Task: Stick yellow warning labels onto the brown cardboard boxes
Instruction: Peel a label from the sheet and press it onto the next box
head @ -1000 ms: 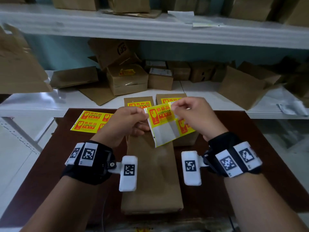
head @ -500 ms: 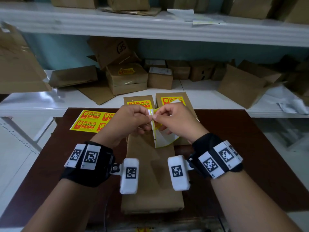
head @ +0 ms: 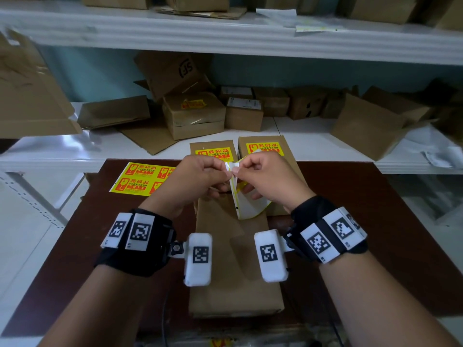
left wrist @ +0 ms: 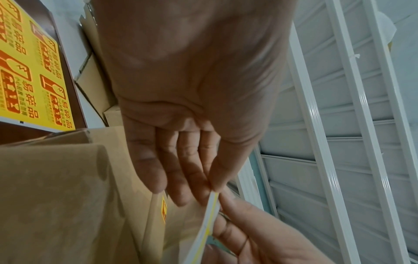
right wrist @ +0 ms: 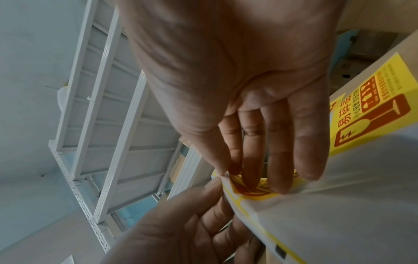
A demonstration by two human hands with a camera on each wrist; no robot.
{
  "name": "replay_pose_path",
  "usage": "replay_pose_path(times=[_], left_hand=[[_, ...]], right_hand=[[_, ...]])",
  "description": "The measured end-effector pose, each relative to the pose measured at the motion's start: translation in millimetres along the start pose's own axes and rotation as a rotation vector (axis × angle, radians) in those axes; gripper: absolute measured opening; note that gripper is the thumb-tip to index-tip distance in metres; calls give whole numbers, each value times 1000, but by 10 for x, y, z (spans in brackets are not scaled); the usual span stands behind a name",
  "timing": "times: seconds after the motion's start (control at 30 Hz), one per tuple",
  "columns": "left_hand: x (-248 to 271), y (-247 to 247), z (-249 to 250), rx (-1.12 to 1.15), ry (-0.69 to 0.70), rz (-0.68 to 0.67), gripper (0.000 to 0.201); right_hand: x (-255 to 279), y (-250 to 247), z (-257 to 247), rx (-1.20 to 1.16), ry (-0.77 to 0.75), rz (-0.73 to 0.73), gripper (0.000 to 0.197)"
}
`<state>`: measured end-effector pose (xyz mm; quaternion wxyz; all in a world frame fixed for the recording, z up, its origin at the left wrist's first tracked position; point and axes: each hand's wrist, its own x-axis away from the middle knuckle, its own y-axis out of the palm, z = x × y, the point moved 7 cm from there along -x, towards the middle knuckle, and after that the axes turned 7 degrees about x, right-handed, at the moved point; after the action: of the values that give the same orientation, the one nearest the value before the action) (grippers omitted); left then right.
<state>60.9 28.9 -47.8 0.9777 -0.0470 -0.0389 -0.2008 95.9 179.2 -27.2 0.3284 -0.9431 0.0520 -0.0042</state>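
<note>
Both hands hold one label sheet point(head: 246, 205) up over the long brown box point(head: 235, 266) lying lengthwise on the dark table point(head: 375, 234). My left hand point(head: 200, 176) and right hand point(head: 265, 176) pinch its top corner between thumb and fingertips, almost touching each other. The sheet point(left wrist: 209, 219) hangs edge-on, white backing toward me, and in the right wrist view its yellow printed face point(right wrist: 255, 189) shows under my fingers. Two boxes behind carry yellow labels point(head: 214, 154) point(head: 266, 149). A full sheet of yellow labels point(head: 142, 179) lies on the table at the left.
White shelving point(head: 75, 151) runs behind the table, with several brown boxes point(head: 195, 116) and flattened cardboard point(head: 370, 126) on it. An upper shelf point(head: 225, 38) holds more boxes. White floor lies to both sides of the table.
The sheet was held spread open, yellow face toward me; my right hand has moved left to meet the left one, and the sheet is now folded edge-on between them.
</note>
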Motion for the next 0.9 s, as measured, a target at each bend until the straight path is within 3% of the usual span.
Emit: replay_pose_path(times=[0.4, 0.9], left_hand=[[-2, 8, -10, 12, 4, -8, 4], [25, 63, -17, -30, -24, -82, 15]], right_hand=[[28, 72, 53, -13, 24, -95, 17], [2, 54, 74, -22, 24, -41, 18]])
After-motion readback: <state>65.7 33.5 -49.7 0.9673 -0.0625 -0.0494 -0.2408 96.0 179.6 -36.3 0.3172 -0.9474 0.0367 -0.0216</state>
